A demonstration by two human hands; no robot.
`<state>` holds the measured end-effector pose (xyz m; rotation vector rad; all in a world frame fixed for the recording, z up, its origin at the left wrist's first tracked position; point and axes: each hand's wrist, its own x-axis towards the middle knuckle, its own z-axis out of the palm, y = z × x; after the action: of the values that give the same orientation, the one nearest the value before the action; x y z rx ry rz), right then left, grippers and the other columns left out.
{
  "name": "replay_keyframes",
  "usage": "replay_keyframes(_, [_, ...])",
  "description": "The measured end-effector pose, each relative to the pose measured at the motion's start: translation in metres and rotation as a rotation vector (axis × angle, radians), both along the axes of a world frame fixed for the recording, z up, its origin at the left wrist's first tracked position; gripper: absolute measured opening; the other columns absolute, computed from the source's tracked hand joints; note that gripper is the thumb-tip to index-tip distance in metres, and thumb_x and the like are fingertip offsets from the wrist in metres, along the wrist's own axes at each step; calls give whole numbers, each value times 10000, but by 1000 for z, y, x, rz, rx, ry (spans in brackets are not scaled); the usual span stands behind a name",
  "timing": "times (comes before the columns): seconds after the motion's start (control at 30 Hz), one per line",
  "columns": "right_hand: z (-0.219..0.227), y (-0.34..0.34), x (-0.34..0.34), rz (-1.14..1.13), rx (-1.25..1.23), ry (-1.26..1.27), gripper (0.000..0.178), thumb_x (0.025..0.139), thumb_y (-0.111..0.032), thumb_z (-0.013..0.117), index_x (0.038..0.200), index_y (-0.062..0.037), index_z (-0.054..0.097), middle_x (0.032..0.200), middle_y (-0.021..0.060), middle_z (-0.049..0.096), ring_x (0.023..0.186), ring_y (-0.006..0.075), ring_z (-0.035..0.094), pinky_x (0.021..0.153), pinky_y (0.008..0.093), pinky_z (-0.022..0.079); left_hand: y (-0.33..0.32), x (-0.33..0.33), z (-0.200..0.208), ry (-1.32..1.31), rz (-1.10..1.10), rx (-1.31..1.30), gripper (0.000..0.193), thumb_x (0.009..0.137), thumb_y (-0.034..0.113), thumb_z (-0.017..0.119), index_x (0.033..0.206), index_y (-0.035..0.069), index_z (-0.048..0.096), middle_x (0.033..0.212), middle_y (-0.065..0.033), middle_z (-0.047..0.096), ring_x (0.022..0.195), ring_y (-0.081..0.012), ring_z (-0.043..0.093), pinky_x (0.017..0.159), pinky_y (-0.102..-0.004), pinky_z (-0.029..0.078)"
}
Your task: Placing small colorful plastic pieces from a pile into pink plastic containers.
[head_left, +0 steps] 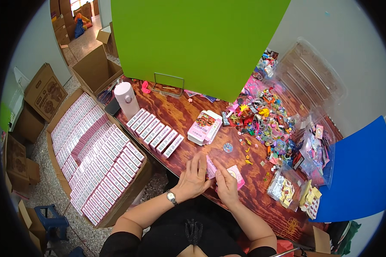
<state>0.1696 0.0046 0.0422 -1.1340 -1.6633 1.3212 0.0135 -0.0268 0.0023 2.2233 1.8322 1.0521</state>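
At the table's near edge, a small pink printed packet (210,167) stands between my hands. My left hand (192,179), with a watch on its wrist, has its fingers stretched out against the packet's left side. My right hand (227,184) pinches the packet's right side; its lower fingers are partly hidden. Beside and partly under the right hand lies a second pink and white card piece (236,174). Farther up the table is a small stack of flat pink and white printed boxes (204,127), with a round clear-blue disc (228,147) to its lower right.
A row of upright small boxes (154,132) and a pink bottle (126,99) stand at left, beside a large carton (109,214) packed with similar boxes. Colourful trinkets (270,115) heap up at right, near clear trays (283,188). A green panel (193,43) rises behind.
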Motion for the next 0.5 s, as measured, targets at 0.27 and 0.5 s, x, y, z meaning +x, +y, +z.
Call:
replay_keyframes(0.27, [1, -2, -7, 9, -10, -4, 382, 1087, -193, 479, 1419, -25, 568, 823, 14, 643, 710, 49, 563, 639, 235, 481, -1, -3, -5, -41, -9, -5, 1059, 772, 332, 823, 1531, -71, 204, 1437, -310, 345, 1134, -462, 489, 800, -494, 573])
replay_keyframes(0.5, [4, -3, -13, 39, 388, -201, 404, 1044, -125, 529, 1417, 31, 538, 1076, 157, 697, 806, 165, 671, 758, 296, 540, -1, -3, -3, -8, -1, -106, 1108, 802, 254, 793, 1561, -87, 62, 1434, -320, 347, 1174, -503, 475, 872, -504, 541])
